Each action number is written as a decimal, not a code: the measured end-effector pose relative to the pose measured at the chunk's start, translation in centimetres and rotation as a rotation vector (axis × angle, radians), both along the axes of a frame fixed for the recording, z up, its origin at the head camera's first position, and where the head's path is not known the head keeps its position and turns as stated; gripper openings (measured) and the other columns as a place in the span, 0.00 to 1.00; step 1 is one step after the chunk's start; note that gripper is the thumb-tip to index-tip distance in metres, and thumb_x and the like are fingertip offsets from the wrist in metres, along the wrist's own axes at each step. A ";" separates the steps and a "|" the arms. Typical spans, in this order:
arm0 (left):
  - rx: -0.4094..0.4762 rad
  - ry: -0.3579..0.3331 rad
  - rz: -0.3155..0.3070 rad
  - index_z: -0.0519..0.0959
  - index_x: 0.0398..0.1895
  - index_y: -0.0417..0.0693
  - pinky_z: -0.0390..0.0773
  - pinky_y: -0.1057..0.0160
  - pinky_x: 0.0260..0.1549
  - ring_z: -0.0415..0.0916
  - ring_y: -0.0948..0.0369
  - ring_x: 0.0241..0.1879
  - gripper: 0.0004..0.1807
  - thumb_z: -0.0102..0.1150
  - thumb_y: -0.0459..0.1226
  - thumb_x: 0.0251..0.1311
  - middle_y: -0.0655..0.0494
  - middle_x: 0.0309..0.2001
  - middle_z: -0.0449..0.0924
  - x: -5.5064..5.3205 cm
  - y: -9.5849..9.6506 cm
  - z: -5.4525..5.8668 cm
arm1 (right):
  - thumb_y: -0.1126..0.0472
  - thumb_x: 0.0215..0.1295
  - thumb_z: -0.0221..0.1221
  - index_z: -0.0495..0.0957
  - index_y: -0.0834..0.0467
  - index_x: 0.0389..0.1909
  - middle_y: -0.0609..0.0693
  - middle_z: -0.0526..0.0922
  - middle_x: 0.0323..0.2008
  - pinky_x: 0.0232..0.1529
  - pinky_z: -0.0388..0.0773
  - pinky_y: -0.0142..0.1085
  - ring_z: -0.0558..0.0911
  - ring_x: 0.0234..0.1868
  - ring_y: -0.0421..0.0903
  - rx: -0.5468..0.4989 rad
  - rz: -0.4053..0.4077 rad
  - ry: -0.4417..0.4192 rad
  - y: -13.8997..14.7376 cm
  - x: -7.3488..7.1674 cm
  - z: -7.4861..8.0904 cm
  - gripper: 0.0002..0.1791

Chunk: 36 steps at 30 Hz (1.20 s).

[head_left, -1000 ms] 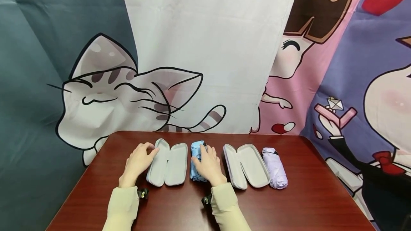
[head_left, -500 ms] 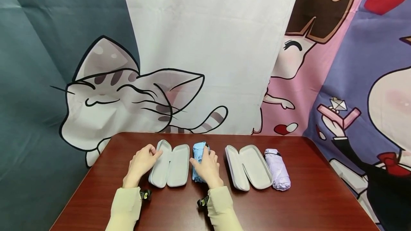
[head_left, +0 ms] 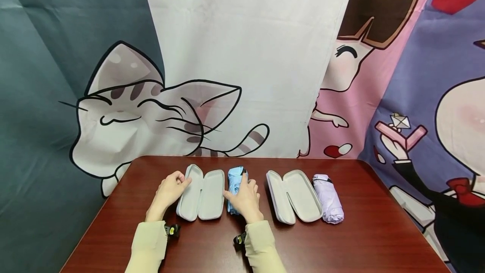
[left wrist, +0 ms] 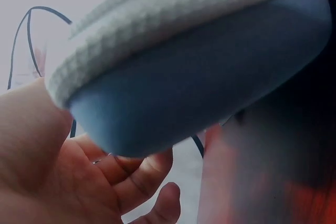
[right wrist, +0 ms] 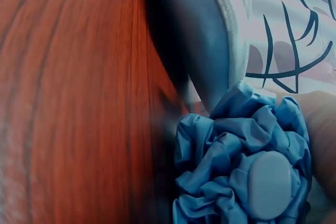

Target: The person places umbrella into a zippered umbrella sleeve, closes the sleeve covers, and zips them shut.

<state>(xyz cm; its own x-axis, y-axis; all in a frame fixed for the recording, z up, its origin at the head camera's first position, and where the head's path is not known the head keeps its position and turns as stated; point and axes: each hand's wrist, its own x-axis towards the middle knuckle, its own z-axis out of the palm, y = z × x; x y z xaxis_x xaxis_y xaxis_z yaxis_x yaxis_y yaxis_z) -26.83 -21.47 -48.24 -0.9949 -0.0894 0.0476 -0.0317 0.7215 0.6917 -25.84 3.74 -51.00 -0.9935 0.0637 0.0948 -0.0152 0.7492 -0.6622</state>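
Note:
My left hand (head_left: 168, 191) is at the left edge of an open zip case (head_left: 212, 195) with a pale grey lining. In the left wrist view, the case's blue outer shell (left wrist: 199, 72) lies between the thumb and the bent fingers (left wrist: 142, 182). A folded blue umbrella (head_left: 234, 180) lies just right of that case. My right hand (head_left: 244, 199) grips it from above, thumb on its left side and fingers at its right. The right wrist view shows the umbrella's crumpled fabric (right wrist: 210, 156) and its pale oval end (right wrist: 270, 184) close up.
A second open case (head_left: 301, 197), also grey inside, lies right of my right hand. Beside it rests a folded lilac umbrella (head_left: 328, 199). All stand on a dark red-brown wooden table (head_left: 310, 247). Behind hangs a cartoon-printed cloth (head_left: 242, 45).
My right hand has shifted slightly left and toward me, its fingers drawn in closer around the blue umbrella. The left hand stays at the case's edge. The whole head view has shifted slightly.

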 end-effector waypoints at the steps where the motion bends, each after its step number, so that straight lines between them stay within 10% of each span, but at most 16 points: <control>1: 0.003 0.001 0.002 0.72 0.30 0.52 0.62 0.58 0.25 0.68 0.57 0.27 0.15 0.60 0.51 0.63 0.57 0.24 0.66 0.0 0.0 0.0 | 0.42 0.54 0.69 0.56 0.65 0.73 0.71 0.64 0.59 0.52 0.65 0.59 0.66 0.60 0.64 -0.002 -0.003 -0.001 0.0 0.0 0.0 0.53; 36: 0.046 0.017 -0.002 0.73 0.31 0.49 0.64 0.60 0.25 0.66 0.58 0.23 0.14 0.58 0.48 0.65 0.55 0.22 0.66 -0.2 0.1 -0.5 | 0.53 0.51 0.67 0.60 0.62 0.71 0.69 0.67 0.53 0.54 0.70 0.53 0.70 0.55 0.61 -0.099 -0.047 0.027 -0.1 0.0 0.4 0.46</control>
<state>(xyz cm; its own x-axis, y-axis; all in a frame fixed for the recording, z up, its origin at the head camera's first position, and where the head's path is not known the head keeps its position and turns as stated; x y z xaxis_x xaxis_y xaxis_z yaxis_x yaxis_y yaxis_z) -27.03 -21.38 -48.71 -0.9941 -0.0898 0.0608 -0.0179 0.6889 0.7246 -25.81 3.65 -50.63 -0.9863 0.1203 0.1125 -0.0006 0.6807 -0.7326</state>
